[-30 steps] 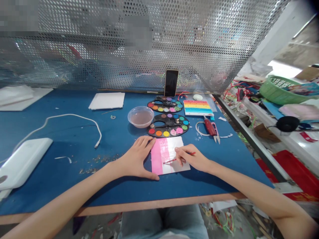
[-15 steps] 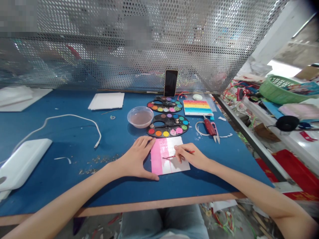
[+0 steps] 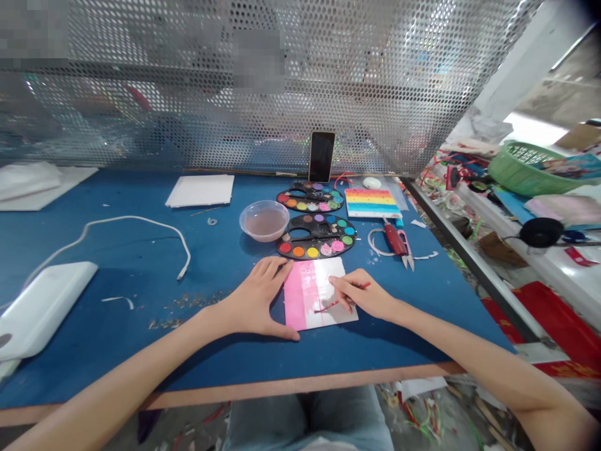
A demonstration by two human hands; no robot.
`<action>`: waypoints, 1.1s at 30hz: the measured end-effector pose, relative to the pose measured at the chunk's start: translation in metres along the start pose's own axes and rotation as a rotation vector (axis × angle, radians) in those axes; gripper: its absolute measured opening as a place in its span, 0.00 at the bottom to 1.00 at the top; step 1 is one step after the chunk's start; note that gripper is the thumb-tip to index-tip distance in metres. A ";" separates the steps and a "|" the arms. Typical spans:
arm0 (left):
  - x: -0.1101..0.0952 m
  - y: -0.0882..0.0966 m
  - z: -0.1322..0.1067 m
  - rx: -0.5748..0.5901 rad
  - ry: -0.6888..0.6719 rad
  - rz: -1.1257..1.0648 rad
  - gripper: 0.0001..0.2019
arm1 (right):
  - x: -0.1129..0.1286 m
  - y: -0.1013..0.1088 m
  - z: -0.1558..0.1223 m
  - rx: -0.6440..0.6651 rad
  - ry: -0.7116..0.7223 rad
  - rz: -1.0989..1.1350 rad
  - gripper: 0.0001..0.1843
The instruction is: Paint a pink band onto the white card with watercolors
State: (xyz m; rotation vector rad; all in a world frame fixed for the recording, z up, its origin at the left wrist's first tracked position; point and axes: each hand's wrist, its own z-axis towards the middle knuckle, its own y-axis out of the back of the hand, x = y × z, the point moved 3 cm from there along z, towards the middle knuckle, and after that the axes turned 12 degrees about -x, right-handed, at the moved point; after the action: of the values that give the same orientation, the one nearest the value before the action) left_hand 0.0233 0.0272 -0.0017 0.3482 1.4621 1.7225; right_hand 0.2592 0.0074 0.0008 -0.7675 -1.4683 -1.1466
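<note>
the left hand (image 3: 256,305), thumb and fingers apart, touches the left edge of the pink-and-white board (image 3: 312,289), flat on the blue table (image 3: 211,360); over it slants the red brush (image 3: 328,306), tip left of the right hand (image 3: 362,294), whose thumb and fingers clamp it.

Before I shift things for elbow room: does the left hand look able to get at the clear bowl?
Probably yes: the bowl sits just beyond the left hand, nothing visible between, though reaching means leaving the painted panel.
</note>
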 end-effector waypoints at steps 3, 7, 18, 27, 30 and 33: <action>-0.001 0.001 0.001 -0.003 -0.006 -0.003 0.63 | 0.002 0.001 0.000 -0.040 0.014 0.007 0.35; -0.001 0.001 0.001 0.008 -0.008 0.006 0.63 | 0.001 0.002 0.002 -0.083 0.027 0.014 0.32; 0.000 0.001 0.000 0.000 -0.004 -0.012 0.63 | 0.000 0.004 0.003 -0.111 0.029 0.017 0.34; 0.001 0.000 0.000 -0.010 -0.010 -0.016 0.62 | -0.003 0.006 0.003 -0.074 0.011 0.036 0.35; 0.001 0.000 0.000 -0.004 -0.001 -0.018 0.62 | -0.003 0.006 0.005 -0.090 0.003 0.041 0.34; 0.000 0.000 0.001 0.009 0.006 -0.009 0.62 | -0.004 0.005 0.005 -0.048 -0.015 0.035 0.36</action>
State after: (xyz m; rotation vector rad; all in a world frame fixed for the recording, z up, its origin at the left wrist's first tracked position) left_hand 0.0235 0.0277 -0.0013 0.3410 1.4744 1.7110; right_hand 0.2627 0.0143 -0.0020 -0.8337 -1.4391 -1.1553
